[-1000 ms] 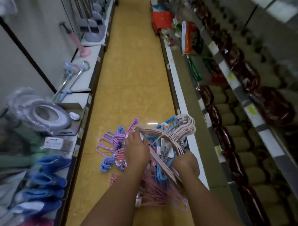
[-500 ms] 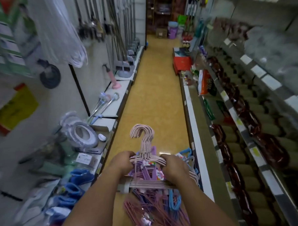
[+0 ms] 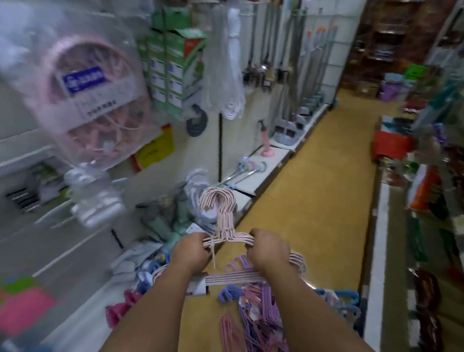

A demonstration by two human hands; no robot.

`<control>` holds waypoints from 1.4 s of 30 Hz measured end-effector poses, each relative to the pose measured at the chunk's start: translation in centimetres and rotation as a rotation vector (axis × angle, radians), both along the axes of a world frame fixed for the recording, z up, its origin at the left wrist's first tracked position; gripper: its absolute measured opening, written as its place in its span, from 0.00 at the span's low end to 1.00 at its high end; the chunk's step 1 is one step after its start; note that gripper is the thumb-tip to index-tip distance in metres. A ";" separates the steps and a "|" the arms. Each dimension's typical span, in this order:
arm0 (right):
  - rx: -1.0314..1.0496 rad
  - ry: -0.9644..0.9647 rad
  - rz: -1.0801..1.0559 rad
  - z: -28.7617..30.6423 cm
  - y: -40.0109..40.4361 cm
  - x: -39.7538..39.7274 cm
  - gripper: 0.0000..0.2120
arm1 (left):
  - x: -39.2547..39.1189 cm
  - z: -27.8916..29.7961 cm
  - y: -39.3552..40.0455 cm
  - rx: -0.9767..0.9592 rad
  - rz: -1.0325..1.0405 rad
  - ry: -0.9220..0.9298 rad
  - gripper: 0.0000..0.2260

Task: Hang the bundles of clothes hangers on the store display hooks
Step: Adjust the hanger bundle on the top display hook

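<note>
Head view: blurred shelves, hidden fingers.

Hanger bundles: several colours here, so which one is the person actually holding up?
The pale pink bundle, hooks upright, gripped by the left hand and right hand. The purple bundles and blue bundle lie below, ungripped.

Two hands in view: left hand and right hand. One bundle of pale pink hangers held upright. Beneath it, one heap of loose hangers in pink, purple and blue; count not determinable. One bagged pink round drying rack on the wall. One pink plunger.
</note>
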State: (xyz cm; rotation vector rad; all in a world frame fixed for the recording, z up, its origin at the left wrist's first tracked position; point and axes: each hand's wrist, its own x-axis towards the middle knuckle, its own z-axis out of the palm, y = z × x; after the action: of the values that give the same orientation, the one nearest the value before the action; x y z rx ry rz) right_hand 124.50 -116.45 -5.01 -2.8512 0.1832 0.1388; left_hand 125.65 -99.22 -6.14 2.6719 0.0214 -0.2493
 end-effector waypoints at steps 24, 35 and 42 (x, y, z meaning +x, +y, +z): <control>0.171 -0.339 0.612 14.7 24.8 -9.0 0.13 | -20.9 15.2 21.2 0.159 0.736 -0.437 0.12; 0.268 -0.533 0.616 24.7 33.4 -12.4 0.10 | -26.5 24.6 29.7 0.285 0.768 -0.620 0.17; 0.367 -0.553 0.598 27.5 39.4 -13.6 0.07 | -28.6 28.6 35.3 0.417 0.779 -0.727 0.13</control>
State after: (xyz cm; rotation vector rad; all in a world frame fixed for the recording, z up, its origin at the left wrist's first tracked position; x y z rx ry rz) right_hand 110.85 -77.02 22.51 -2.3739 -0.7256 -0.4470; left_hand 97.02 -63.96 22.51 2.7294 0.9335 1.0524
